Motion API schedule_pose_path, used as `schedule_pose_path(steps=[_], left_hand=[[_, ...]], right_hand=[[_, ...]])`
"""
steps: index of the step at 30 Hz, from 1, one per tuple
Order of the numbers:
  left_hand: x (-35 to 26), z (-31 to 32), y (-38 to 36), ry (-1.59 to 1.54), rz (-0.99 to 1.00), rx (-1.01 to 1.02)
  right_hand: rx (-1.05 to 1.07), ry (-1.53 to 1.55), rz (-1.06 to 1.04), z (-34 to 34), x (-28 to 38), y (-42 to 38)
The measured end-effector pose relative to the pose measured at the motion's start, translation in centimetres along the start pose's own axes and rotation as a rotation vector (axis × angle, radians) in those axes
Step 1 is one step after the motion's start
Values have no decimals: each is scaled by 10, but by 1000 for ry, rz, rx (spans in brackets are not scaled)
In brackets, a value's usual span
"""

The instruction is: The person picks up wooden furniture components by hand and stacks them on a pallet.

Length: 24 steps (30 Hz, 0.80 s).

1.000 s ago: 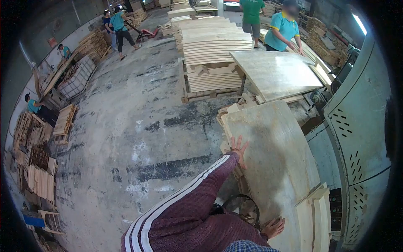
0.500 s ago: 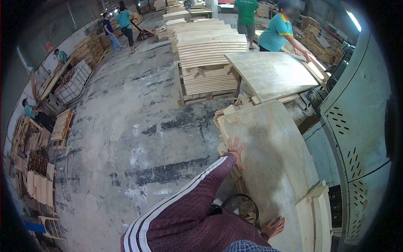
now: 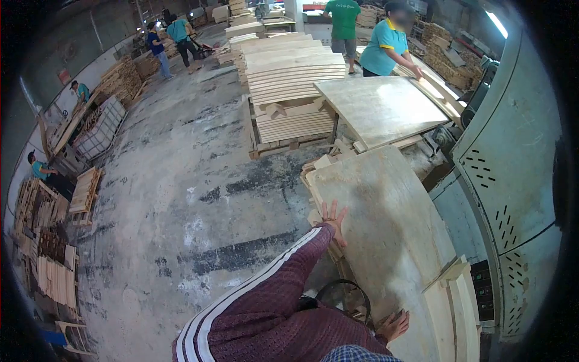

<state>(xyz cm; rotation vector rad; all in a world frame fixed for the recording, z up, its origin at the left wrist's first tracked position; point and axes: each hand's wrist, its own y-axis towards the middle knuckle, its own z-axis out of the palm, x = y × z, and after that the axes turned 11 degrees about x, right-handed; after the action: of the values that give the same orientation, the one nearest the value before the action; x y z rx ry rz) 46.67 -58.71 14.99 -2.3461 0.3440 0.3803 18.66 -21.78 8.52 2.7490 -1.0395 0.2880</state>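
Note:
My left hand [image 3: 333,224] lies with fingers spread on the near edge of a large, pale wooden board [image 3: 380,199]. Closer to my body, my right hand [image 3: 393,326] rests on the same surface, fingers stretched out and holding nothing. Several light wood pieces [image 3: 459,308] sit on the right part of the board, beyond my right hand. A dark curved strap or hoop [image 3: 344,282] shows between my two arms. More wood pieces [image 3: 325,160] stick out beneath the board's far left corner.
A green machine cabinet [image 3: 512,181] with a button panel [image 3: 481,289] stands on the right. Ahead are another board [image 3: 386,108] and stacked curved slats [image 3: 295,66] on a pallet. A co-worker [image 3: 386,48] handles wood at the back right; other people stand farther off.
The view has shifted slightly, so the scene sits a little further left. Both my hands keep their places on the board. The co-worker's arms have moved slightly.

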Motion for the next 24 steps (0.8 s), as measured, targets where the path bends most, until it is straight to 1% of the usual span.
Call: schedule_pose_path(steps=[2, 4, 5, 7, 12, 14, 18, 20, 22, 24], left_hand=[[1, 1, 2, -2, -7, 14], [4, 6, 6, 11, 25, -50], [4, 8, 9, 12, 27, -50], [2, 5, 8, 6, 4, -4], [1, 4, 9, 23, -10, 5], [2, 5, 10, 22, -11, 3], [6, 11, 18, 23, 5, -29], [8, 15, 25, 23, 0, -32], [12, 21, 30, 34, 21, -104], [11, 19, 29, 40, 18, -78]], right_hand=[[-8, -1, 4, -1, 2, 0], [-5, 3, 14, -2, 3, 0], [0, 6, 19, -3, 4, 0], [-4, 5, 13, -4, 4, 0], [23, 30, 17, -9, 8, 1], [-8, 13, -5, -7, 5, 0], [4, 12, 29, -9, 10, -1], [-19, 24, -8, -9, 8, -1], [-27, 26, -13, -10, 9, -1], [-35, 29, -17, -10, 8, -1]])
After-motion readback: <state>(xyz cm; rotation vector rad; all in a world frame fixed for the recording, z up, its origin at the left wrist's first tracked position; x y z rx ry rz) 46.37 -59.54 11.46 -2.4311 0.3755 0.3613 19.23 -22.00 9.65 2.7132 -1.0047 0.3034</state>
